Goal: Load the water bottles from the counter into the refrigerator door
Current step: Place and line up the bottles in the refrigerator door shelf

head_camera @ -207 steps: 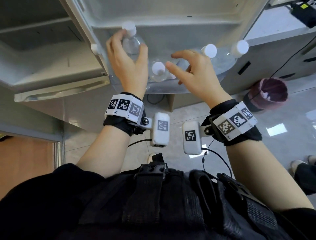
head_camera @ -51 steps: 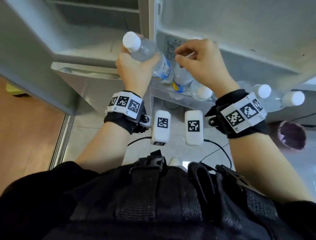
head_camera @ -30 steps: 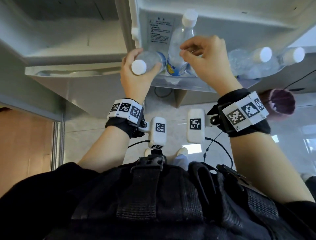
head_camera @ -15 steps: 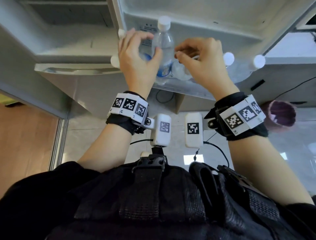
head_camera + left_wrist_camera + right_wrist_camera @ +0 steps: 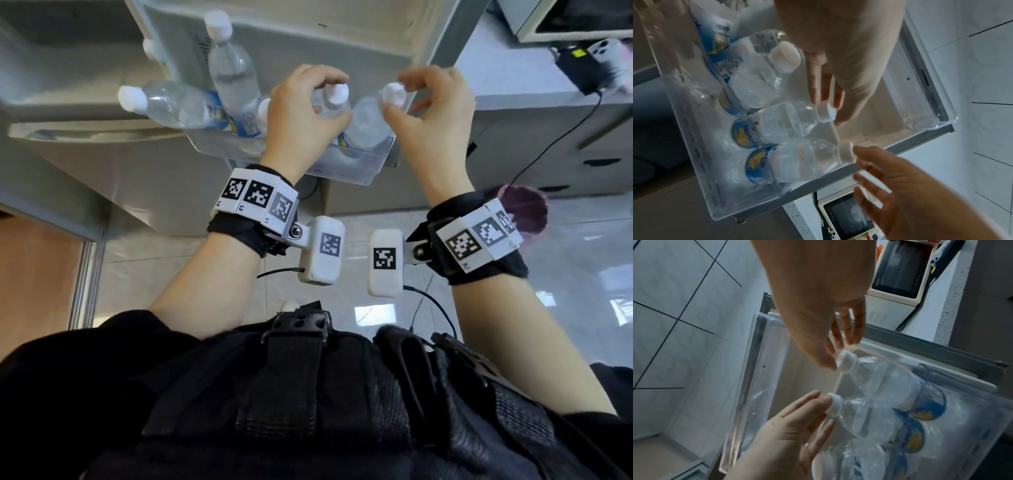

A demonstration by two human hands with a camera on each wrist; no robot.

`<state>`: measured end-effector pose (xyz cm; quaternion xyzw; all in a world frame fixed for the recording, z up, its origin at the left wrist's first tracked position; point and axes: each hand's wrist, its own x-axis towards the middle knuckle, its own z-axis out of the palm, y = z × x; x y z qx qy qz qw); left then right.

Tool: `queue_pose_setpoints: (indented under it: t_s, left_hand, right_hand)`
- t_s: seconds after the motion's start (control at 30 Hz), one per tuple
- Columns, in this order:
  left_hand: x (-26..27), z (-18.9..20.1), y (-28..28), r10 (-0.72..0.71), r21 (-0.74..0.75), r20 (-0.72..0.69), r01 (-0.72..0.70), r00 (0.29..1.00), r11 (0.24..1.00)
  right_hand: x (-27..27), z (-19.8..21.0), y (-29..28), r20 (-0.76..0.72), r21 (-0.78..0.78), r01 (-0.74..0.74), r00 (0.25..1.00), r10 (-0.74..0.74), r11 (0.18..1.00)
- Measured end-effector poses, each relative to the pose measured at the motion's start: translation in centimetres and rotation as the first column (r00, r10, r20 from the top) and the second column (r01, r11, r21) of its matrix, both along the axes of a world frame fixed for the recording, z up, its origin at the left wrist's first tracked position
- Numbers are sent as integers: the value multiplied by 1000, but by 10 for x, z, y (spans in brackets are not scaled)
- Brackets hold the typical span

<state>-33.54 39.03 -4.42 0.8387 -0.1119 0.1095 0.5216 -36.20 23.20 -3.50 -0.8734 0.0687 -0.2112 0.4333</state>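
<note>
Left hand (image 5: pixel 301 113), right hand (image 5: pixel 435 109) — each pinching a neck-up bottle (image 5: pixel 368 125).

Pale tiled floor (image 5: pixel 171 267), grey counter (image 5: pixel 496 68), cream microwave (image 5: pixel 900 272), purple bin (image 5: pixel 524 214)

Purple bin (image 5: pixel 521 211) on the floor, dark inside. Grey cabinet front (image 5: pixel 565 178) just behind the bin, with dark slot handles. Black cable (image 5: pixel 555 137) runs down the cabinet front toward the bin; its lower end is hidden. Above and beyond the bin: black box (image 5: pixel 579 68) with a yellow sticker, and a cream microwave (image 5: pixel 898 270) with a dark window. Pale glossy floor tiles (image 5: pixel 582 291) around the bin, with bright reflections. Far left of the bin: orange-brown wood panel (image 5: pixel 37 274). White wall tiles (image 5: pixel 674 293) with dark grout; their place relative to the bin is unclear.
</note>
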Motion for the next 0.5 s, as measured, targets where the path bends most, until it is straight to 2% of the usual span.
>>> queue_pose_setpoints:
  t_s: [0.1,0.2,0.37,0.5]
  left_hand:
    - [11,-1,-4,-4,76,14,3,1000,997]
    - [26,0,-5,-14,159,-4,15,1000,987]
    - [51,1,-7,-7,330,-46,22,999,944]
    - [65,2,-7,34,300,-35,-22,999,954]
  right_hand:
    - [7,-13,-6,-154,-39,-19,988,13,999]
    - [12,-19,-8,-213,-40,-2,977,-6,999]
    - [31,-26,-3,-187,50,62,981,-52,997]
    - [50,-23,0,-99,37,59,994,-55,998]
